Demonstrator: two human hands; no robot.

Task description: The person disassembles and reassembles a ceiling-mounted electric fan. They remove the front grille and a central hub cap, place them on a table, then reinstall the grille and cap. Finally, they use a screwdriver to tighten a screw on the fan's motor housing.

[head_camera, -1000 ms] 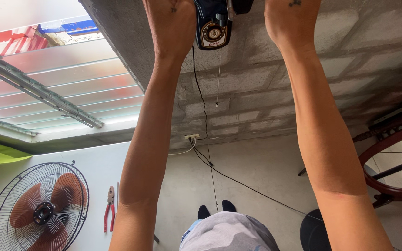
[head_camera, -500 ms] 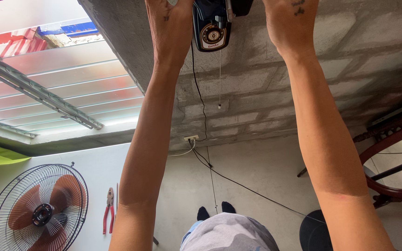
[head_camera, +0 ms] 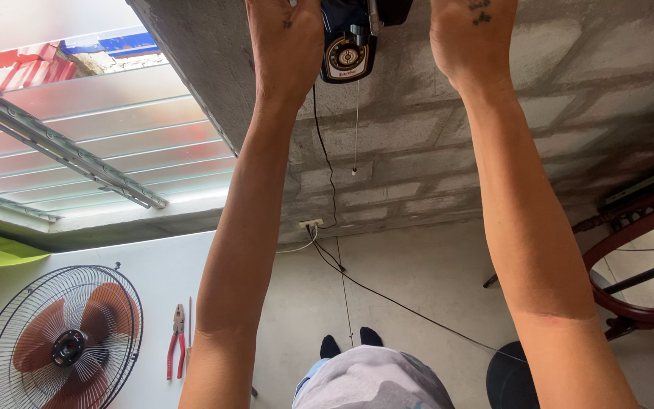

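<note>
left hand (head_camera: 285, 38), right hand (head_camera: 472, 34), flanking fan motor (head_camera: 350, 45)

You're facing a bare grey block wall (head_camera: 569, 106), mortar lines visible, unpainted. Low on it sits a small white outlet (head_camera: 311, 223) with a black cable (head_camera: 387, 295) running from it across the floor. The floor (head_camera: 418, 257) below you is smooth pale concrete. At left, a louvred window (head_camera: 92, 144) of frosted glass slats on a metal frame lets in bright daylight; red roofing shows beyond it. A white table surface (head_camera: 160, 265) at lower left carries a caged fan with orange blades (head_camera: 58, 344), and red-handled pliers (head_camera: 178, 341) lie just beside it. A dark red curved wooden chair frame (head_camera: 630, 250) sits at right, with a round black seat (head_camera: 512, 375) near your feet.
</note>
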